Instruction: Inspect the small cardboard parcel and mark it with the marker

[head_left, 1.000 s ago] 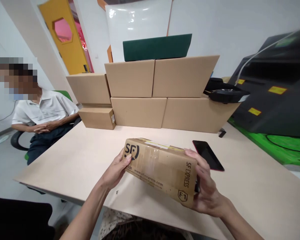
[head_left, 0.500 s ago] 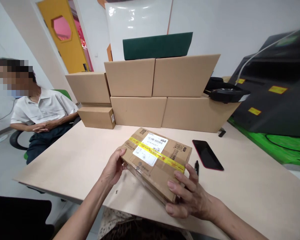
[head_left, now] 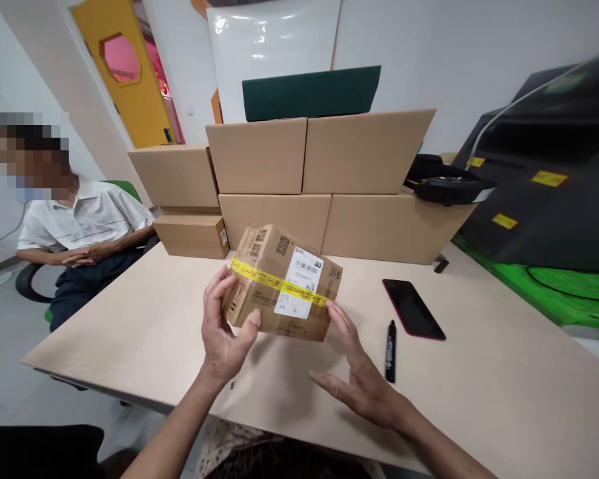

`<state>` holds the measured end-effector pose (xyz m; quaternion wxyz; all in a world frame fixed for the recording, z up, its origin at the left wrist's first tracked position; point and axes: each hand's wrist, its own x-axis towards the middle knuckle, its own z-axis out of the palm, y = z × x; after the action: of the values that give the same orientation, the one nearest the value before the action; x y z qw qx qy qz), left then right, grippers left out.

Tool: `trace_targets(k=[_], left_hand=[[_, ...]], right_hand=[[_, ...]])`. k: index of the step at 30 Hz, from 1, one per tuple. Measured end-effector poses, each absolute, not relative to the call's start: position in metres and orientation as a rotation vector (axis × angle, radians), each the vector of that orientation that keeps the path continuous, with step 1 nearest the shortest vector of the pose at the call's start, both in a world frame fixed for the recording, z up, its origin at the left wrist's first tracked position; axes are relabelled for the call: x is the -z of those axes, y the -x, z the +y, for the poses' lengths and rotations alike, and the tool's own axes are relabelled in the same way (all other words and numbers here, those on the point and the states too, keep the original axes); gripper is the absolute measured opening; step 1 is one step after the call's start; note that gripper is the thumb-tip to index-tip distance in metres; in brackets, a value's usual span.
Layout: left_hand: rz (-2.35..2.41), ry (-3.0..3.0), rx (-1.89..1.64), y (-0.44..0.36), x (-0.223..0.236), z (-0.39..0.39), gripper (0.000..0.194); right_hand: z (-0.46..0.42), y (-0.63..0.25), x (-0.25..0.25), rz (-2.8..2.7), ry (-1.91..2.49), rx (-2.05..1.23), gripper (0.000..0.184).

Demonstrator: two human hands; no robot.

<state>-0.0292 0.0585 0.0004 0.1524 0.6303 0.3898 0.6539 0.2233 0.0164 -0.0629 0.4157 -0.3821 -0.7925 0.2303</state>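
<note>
A brown cardboard box [head_left: 269, 322] with a white shipping label [head_left: 299, 283] and a band of yellow tape [head_left: 259, 275] is held tilted above the table. My left hand [head_left: 224, 332] grips its left end, thumb on the printed top face and fingers around the side. At the box's right edge is my right hand [head_left: 362, 379], its fingertips touching near the end of the tape. The thumb of that hand is spread well away from the fingers, and its palm is off the box. A black marker [head_left: 390, 352] lies on the table just right of that hand.
A phone [head_left: 413, 309] lies to the right on the table [head_left: 479, 372]. Stacked cartons [head_left: 279, 219] line the back, topped by a dark green box [head_left: 312, 93]. A seated person [head_left: 90, 219] is at the left. A large dark case [head_left: 539, 179] stands at right.
The box has been lifted and turned, so its left end face now shows. My right hand has loosened from its near right corner and opened. The marker is now fully uncovered.
</note>
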Motion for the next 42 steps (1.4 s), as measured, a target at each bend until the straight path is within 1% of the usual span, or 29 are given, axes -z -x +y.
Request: trace_targets(k=[3,7,9,11,14,18,20,22,25,28,30,32,33,34,36,37,39,40,42], left_hand=[[1.096,-2.150,-1.944,0.025,0.001,0.055,0.071],[0.958,-2.432,-1.971,0.019,0.007,0.054,0.094],[0.875,-2.551,-1.955,0.015,0.012,0.054,0.098],[0.809,-2.638,-1.943,0.013,0.019,0.055,0.098],[0.707,-2.707,-1.936,0.012,0.029,0.057,0.097],[0.563,-2.792,-1.855,0.011,0.039,0.059,0.100],[0.515,-2.820,-1.824,0.008,0.043,0.059,0.109],[0.506,-2.800,-1.805,0.004,0.045,0.058,0.121],[0.532,-2.739,-1.766,-0.002,0.043,0.058,0.131],[0.483,-2.753,-1.679,-0.005,0.034,0.059,0.130],[0.413,-2.774,-1.607,-0.005,0.028,0.060,0.127],[0.392,-2.769,-1.558,-0.002,0.024,0.062,0.127],[0.395,-2.759,-1.538,0.000,0.023,0.063,0.127],[0.394,-2.745,-1.522,0.002,0.023,0.063,0.129],[0.381,-2.717,-1.489,0.007,0.021,0.064,0.131],[0.368,-2.706,-1.472,0.009,0.020,0.064,0.132],[0.385,-2.674,-1.447,0.013,0.019,0.065,0.134],[0.415,-2.649,-1.439,0.014,0.018,0.066,0.135],[0.484,-2.590,-1.430,0.017,0.017,0.067,0.135]], right_hand=[[0.017,-0.217,0.063,-1.796,1.001,-0.970,0.096],[0.023,-0.212,0.066,-1.545,0.873,-1.279,0.096],[0.025,-0.210,0.066,-1.424,0.801,-1.394,0.094],[0.026,-0.208,0.063,-1.324,0.743,-1.478,0.086],[0.025,-0.205,0.057,-1.192,0.662,-1.553,0.075],[0.021,-0.201,0.055,-0.949,0.650,-1.596,0.057],[0.019,-0.200,0.058,-0.851,0.664,-1.606,0.044],[0.017,-0.199,0.060,-0.786,0.668,-1.612,0.035],[0.012,-0.196,0.061,-0.726,0.674,-1.609,0.030],[0.007,-0.198,0.061,-0.767,0.711,-1.598,0.033],[0.005,-0.208,0.060,-0.977,0.827,-1.510,0.032],[0.002,-0.228,0.061,-1.333,1.021,-1.260,0.024],[0.001,-0.242,0.061,-1.532,1.129,-1.066,0.022],[0.000,-0.257,0.062,-1.728,1.225,-0.845,0.025],[-0.001,-0.288,0.065,-2.097,1.392,-0.359,0.038],[-0.001,-0.301,0.067,-2.264,1.475,-0.138,0.041],[0.001,-0.322,0.072,-2.490,1.566,0.205,0.040],[0.003,-0.328,0.074,-2.550,1.581,0.298,0.039],[0.008,-0.334,0.080,-2.594,1.560,0.363,0.039]])
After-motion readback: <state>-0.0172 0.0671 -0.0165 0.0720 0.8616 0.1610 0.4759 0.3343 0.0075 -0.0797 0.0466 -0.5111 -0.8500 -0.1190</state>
